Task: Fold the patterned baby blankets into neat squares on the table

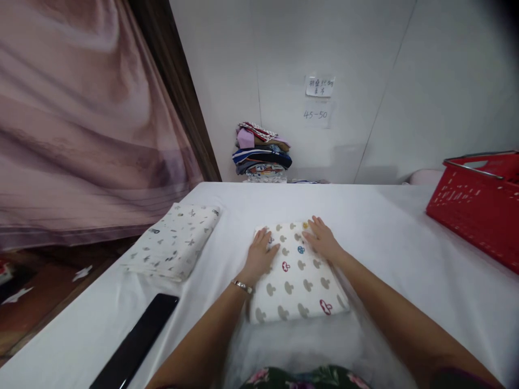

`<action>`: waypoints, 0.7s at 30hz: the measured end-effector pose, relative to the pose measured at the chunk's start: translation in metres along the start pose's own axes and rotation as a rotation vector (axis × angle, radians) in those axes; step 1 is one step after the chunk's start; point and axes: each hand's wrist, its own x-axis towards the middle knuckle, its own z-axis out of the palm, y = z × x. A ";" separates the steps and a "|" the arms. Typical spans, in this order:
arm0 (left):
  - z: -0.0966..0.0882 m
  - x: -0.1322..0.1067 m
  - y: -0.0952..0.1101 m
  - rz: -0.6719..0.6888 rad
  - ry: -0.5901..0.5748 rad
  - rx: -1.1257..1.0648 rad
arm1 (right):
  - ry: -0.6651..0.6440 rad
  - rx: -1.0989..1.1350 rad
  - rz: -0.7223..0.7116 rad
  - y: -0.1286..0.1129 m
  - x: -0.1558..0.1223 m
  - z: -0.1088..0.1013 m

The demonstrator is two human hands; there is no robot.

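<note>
A folded white cloth (295, 283) printed with grey, red and blue mushrooms lies flat in front of me on a white-covered table. My left hand (260, 253) rests on its left upper edge, fingers spread, with a metal bracelet at the wrist. On the upper right part of the cloth, my right hand (323, 237) lies flat with its fingers stretched out. Neither hand grips anything. To the left is a second folded white cloth (174, 243) with small grey prints.
A black phone-like slab (135, 340) lies at the front left of the table (385, 302). On the right stands a red basket (478, 202) with a metal handle. Behind the table's far edge rises a pile of folded fabrics (263, 154). A pink curtain (89, 119) hangs at left.
</note>
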 end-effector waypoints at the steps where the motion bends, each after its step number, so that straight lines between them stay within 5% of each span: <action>1: -0.003 0.003 -0.004 -0.044 0.022 -0.057 | 0.044 0.079 0.045 0.006 -0.005 -0.004; 4: -0.012 0.013 -0.016 -0.237 0.069 -0.202 | 0.085 0.345 0.209 0.023 -0.025 -0.011; 9: -0.025 0.037 -0.023 -0.464 -0.002 -0.374 | -0.032 0.647 0.358 0.031 -0.053 -0.014; 21: -0.025 0.052 -0.002 -0.484 0.012 -0.641 | -0.085 0.702 0.412 0.020 -0.043 -0.016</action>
